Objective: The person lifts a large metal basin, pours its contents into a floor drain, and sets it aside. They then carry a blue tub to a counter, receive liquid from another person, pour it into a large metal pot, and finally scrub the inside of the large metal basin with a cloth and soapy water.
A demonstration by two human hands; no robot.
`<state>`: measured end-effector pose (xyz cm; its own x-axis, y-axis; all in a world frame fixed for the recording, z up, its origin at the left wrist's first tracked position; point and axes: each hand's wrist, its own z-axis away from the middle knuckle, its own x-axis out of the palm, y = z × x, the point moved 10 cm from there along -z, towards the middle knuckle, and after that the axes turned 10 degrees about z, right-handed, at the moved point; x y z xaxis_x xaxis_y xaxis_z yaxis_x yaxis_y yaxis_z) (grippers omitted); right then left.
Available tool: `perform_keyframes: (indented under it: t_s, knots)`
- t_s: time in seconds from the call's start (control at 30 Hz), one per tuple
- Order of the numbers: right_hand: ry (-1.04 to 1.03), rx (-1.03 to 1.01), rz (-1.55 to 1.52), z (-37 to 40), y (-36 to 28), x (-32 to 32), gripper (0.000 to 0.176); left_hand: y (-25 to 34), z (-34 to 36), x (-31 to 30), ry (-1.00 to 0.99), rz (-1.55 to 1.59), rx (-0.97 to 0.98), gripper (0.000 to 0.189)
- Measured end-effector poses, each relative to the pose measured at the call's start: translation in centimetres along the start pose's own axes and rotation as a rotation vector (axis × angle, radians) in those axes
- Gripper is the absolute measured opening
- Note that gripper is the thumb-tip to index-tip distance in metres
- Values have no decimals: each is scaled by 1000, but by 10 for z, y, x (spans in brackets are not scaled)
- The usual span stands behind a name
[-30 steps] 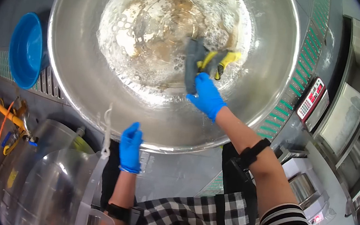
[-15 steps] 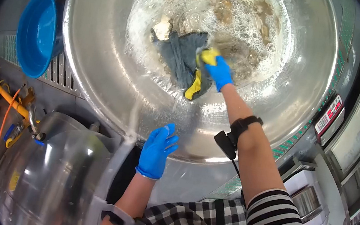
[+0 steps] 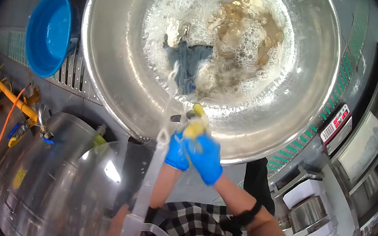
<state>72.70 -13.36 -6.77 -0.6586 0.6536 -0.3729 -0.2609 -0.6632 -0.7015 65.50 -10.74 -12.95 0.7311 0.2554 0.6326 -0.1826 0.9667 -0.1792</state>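
My right hand [image 3: 204, 155], in a blue glove, is closed on a wet yellow cloth-like piece [image 3: 196, 127] with dark parts, blurred by motion. Close against it is my left hand [image 3: 177, 153], also blue-gloved; its fingers are largely hidden. Both hands are together over the near rim of a large round metal bowl [image 3: 119, 29]. Inside the bowl, a grey-blue cloth [image 3: 187, 66] lies partly sunk in foamy, brownish water [image 3: 251, 36]. A translucent plastic piece with a loop handle [image 3: 147, 193] stands in front of my left forearm, and a whitish stream [image 3: 171, 94] shows above its upper end.
A blue basin [image 3: 48, 34] stands left of the bowl by a slotted drain grate [image 3: 77, 73]. Large metal vessels [image 3: 63, 178] and a yellow pipe [image 3: 7, 96] fill the lower left. On the right are a red-and-white keypad device [image 3: 335, 122] and a metal pot [image 3: 308, 214].
My right hand has come back from the water to the near rim, bringing the yellow piece. My left hand has moved right and up to meet it. The grey-blue cloth stays in the water.
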Motion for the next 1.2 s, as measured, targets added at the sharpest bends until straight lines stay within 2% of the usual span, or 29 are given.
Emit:
perform_keyframes:
  t_s: [0.03, 0.07, 0.1, 0.17, 0.2, 0.27, 0.33, 0.37, 0.4, 0.47, 0.53, 0.6, 0.67, 0.73, 0.77, 0.83, 0.87, 0.93, 1.0, 1.03, 1.1, 1.13, 1.17, 1.2]
  knots:
    - [72, 207, -77, -16, 30, -2, 27, 1, 6, -19, 219, -135, 77, 33]
    - [108, 216, -250, -37, 50, 4, 27, 8, 17, -38, 441, -273, 151, 33]
    - [42, 262, -316, -44, 67, 19, 26, 10, 16, -32, 397, -501, 128, 34]
    - [-28, 302, -381, -43, 65, 29, 26, 15, 15, -19, 373, -463, 159, 33]
    - [-29, 243, -328, -33, 50, 21, 26, 17, 14, -12, 349, -422, 191, 32]
    - [-30, 187, -272, -8, 32, 13, 26, 27, 19, -47, 387, -370, 197, 29]
    - [-75, -23, -36, 10, 5, 16, 23, 21, 11, -34, -53, -257, 100, 29]
    - [1, 28, -72, 9, 18, 16, 24, 24, 16, -40, 137, -266, 116, 27]
    - [0, 27, -69, -2, 24, 14, 24, 20, 19, -18, 136, -263, 117, 27]
    - [18, 64, -17, -43, 42, 2, 23, 15, 27, -3, 388, -373, 98, 27]
    - [80, -103, 233, -70, 37, -3, 24, 19, 21, 10, 307, -346, 102, 33]
    - [135, -120, 297, -100, 55, -10, 26, 37, 24, 28, 379, -491, 155, 42]
    - [131, -63, 358, -140, 91, -23, 30, 53, 32, 23, 346, -542, 134, 48]
    - [185, -149, 591, -174, 127, -25, 48, 76, 44, 12, 464, -663, 201, 49]
    - [183, -157, 583, -188, 119, -16, 48, 83, 46, 9, 465, -667, 212, 49]
    - [244, -267, 651, -203, 85, 9, 71, 92, 52, -8, 529, -624, 173, 45]
    - [110, -287, 617, -204, 86, 50, 85, 97, 54, -16, 559, -601, 154, 43]
    - [38, -206, 1021, -182, 62, 108, 68, 105, 57, -16, 572, -570, 149, 42]
    - [-205, -55, 477, -187, 109, 150, 44, 110, 58, -12, 552, -642, 129, 49]
    - [-401, 14, -1, -166, 101, 159, 25, 112, 60, -4, 538, -621, 139, 49]
    - [-437, 7, -365, -130, 61, 140, 21, 116, 65, -6, 713, -510, 174, 50]
    - [-439, -33, -248, -112, 30, 119, 19, 117, 69, -7, 802, -450, 187, 51]
    - [-444, -73, -134, -92, -3, 98, 17, 117, 66, -5, 788, -426, 181, 54]
    - [-479, -39, -209, -71, -28, 84, 16, 118, 62, -16, 782, -411, 198, 54]
